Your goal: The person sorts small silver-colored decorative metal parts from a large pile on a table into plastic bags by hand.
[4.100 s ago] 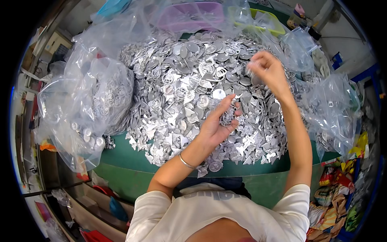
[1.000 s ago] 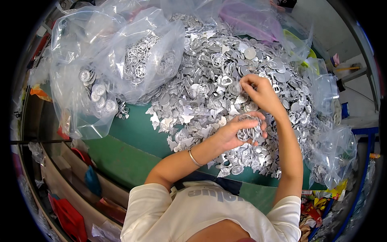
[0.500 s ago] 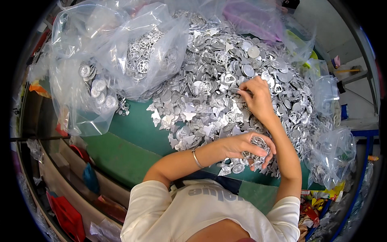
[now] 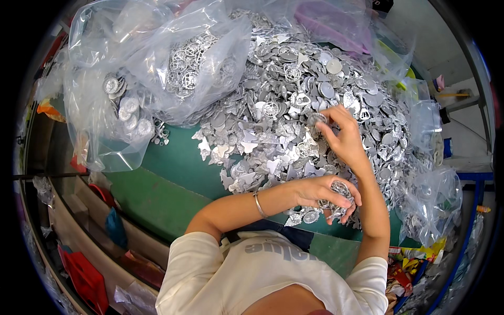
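A big heap of silver metal pieces [image 4: 273, 136], some round and some in cut-out shapes, spreads over the green table [image 4: 173, 168]. Close to my body, at the heap's near edge, my left hand [image 4: 323, 193] is curled around several openwork silver medallions [image 4: 340, 191]. My right hand [image 4: 346, 137] is above the middle of the heap, farther out than the left. Between its thumb and fingers it pinches a round silver medallion [image 4: 316, 119]. The hands are apart, and the left hand's fingertips are beside my right forearm.
Clear plastic bags holding openwork rings [image 4: 190, 65] and round medallions [image 4: 130, 113] lie at the left. A purple bag [image 4: 333, 23] stands behind the heap. Crumpled clear plastic [image 4: 433, 194] borders its right side. Shelving with a red item [image 4: 86, 278] is at lower left.
My right hand has drawn slightly nearer, and the round medallion in its pinch now shows more fully. My left hand keeps its medallions almost in the same place.
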`<state>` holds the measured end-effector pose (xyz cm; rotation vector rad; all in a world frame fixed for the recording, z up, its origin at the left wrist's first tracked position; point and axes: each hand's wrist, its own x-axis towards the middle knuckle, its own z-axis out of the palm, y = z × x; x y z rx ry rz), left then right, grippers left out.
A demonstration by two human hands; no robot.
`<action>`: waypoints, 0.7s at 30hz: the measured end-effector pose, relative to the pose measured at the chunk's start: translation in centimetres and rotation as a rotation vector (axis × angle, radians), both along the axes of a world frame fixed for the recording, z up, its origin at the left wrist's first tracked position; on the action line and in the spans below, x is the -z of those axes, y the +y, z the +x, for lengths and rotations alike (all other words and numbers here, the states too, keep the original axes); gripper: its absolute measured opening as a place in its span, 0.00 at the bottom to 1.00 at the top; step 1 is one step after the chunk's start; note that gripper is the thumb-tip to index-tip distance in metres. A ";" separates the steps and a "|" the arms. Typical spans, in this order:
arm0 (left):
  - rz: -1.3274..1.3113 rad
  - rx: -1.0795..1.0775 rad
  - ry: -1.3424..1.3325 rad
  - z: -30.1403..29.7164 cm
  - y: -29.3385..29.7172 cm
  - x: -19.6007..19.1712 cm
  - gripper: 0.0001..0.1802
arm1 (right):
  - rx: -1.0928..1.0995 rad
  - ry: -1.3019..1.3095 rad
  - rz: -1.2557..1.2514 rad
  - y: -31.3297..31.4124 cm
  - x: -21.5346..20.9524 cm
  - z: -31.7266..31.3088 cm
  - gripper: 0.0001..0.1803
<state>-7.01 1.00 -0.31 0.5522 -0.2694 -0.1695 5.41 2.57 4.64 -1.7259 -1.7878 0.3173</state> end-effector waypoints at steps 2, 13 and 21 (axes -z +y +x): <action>0.005 0.009 -0.002 0.0 -0.1 -0.2 0.17 | -0.114 0.185 -0.281 -0.6 0.0 0.1 0.13; 0.089 0.121 -0.053 0.0 -0.6 -0.1 0.18 | -0.263 -0.519 -0.184 -1.5 0.9 -2.3 0.21; -0.020 -0.161 0.209 -3.2 0.9 -3.4 0.18 | 0.025 0.467 -0.276 -1.9 1.0 -0.7 0.11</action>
